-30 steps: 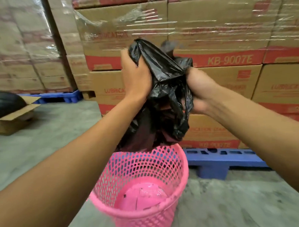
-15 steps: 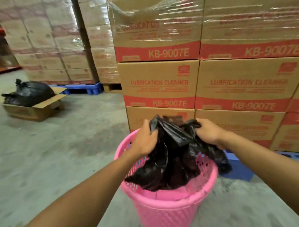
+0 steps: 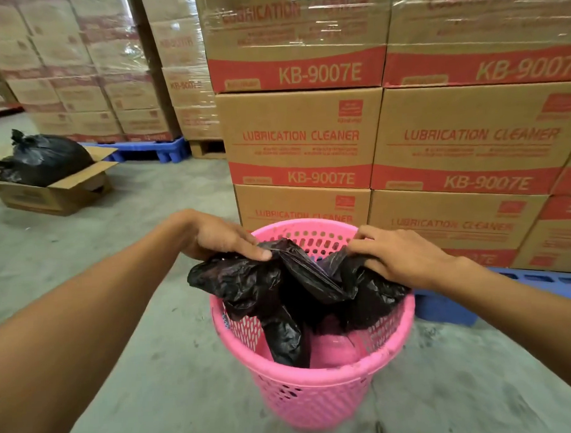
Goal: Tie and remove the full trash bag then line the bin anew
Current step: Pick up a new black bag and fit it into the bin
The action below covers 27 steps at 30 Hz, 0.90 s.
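Note:
A pink mesh bin [image 3: 318, 398] stands on the concrete floor just in front of me. A crumpled new black bag [image 3: 290, 291] hangs into its mouth, with one fold reaching down toward the pink bottom. My left hand [image 3: 219, 237] grips the bag's edge over the bin's left rim. My right hand [image 3: 400, 257] grips the bag's other edge over the right rim. A tied full black bag [image 3: 42, 158] sits in an open cardboard box [image 3: 54, 195] at the far left.
Stacked "Lubrication Cleaner" cartons [image 3: 388, 130] on a blue pallet [image 3: 509, 288] rise right behind the bin. More wrapped cartons [image 3: 91, 71] on another blue pallet [image 3: 150, 152] stand at the back left. Bare concrete floor [image 3: 140, 229] lies between them and to the left of the bin.
Both hands have come down from chest height with the black bag, lowering it into the bin's mouth, and have moved apart toward the left and right rim.

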Motion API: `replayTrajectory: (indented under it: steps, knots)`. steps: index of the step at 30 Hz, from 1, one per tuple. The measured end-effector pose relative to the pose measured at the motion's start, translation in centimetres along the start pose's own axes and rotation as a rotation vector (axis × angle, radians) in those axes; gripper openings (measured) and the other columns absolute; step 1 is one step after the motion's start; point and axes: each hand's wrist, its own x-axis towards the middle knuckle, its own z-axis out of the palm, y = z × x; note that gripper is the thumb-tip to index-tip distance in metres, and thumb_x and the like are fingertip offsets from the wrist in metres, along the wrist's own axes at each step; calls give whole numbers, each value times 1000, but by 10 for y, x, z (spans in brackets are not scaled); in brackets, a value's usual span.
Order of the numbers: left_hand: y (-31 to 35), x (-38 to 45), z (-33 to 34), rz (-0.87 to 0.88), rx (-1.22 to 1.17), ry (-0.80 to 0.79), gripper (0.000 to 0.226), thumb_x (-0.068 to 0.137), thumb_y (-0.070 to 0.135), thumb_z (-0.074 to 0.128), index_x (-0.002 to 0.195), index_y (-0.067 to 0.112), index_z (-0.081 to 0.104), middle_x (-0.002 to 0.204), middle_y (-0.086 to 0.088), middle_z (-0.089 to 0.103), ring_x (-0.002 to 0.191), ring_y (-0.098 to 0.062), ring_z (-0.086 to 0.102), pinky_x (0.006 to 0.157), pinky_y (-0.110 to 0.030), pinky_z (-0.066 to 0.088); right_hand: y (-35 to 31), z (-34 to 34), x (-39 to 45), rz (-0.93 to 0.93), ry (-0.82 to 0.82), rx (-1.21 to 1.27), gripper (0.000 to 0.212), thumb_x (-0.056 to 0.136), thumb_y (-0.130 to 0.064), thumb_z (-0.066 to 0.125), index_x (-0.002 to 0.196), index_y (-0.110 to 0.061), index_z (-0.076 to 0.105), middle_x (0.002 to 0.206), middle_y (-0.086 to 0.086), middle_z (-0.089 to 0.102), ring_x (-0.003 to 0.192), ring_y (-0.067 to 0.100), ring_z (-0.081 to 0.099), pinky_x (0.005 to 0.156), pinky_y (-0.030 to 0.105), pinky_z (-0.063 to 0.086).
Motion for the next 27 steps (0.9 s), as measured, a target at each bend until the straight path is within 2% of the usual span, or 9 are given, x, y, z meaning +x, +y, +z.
replayTrajectory:
  steps: [3,7,11,13,15,18,22,24,27]
  knots:
    - [-4,7,-10,-27,-1,392,28,90,34,62,103,12,72,102,-10,74,91,-26,70,80,-33,55,0,4,0,-101,10,-99,29,94,-45,39,111,-39,60,127,-7,56,115,24,52,86,42,43]
    - [-19,32,-21,-61,-111,882,39,93,33,51,108,1,68,111,-17,68,96,-33,65,90,-37,52,-12,1,-13,-252,176,-141,35,97,-53,34,95,-35,64,145,-14,47,130,22,36,95,44,33]
    - [-32,44,-20,-139,15,1120,31,92,19,47,99,-6,64,110,-25,65,93,-38,59,78,-37,45,-45,-9,-44,-473,88,-36,32,101,-45,37,79,-28,53,95,-12,65,99,16,54,89,40,38]
    - [-37,46,-21,-174,86,1174,22,91,17,47,89,-1,59,106,-25,65,87,-38,57,75,-38,44,-56,-17,-58,-479,-85,85,38,101,-45,34,70,-25,42,69,-8,51,69,14,46,87,35,38]
    - [-40,49,-23,-196,169,1195,21,89,21,47,89,3,58,107,-24,66,85,-37,56,75,-39,46,-58,-25,-61,-271,-228,312,51,99,-53,22,68,-23,48,66,-6,51,65,12,47,85,30,41]
    - [-33,52,-20,-177,324,1230,30,88,27,44,109,8,50,112,-22,65,98,-41,60,83,-45,49,-48,-28,-41,53,-138,511,45,99,-48,33,83,-24,67,77,-7,67,73,6,61,78,31,49]
    - [-19,55,-11,8,484,1265,27,81,17,47,105,14,35,100,-15,63,94,-40,60,86,-50,43,-32,-12,0,171,-95,389,22,93,-32,51,111,-29,63,98,-8,67,99,15,63,88,33,48]
    - [-15,53,-7,117,574,1213,30,76,11,51,99,19,32,98,-14,59,88,-39,57,80,-48,45,-26,2,16,225,-157,192,30,92,-39,49,119,-29,58,126,0,58,125,25,49,107,50,35]
    - [-16,54,-1,223,689,1047,19,78,11,53,88,22,40,98,-8,49,89,-34,55,68,-35,41,-17,15,32,350,-239,28,45,94,-44,43,138,-33,41,151,5,30,142,35,21,106,74,8]
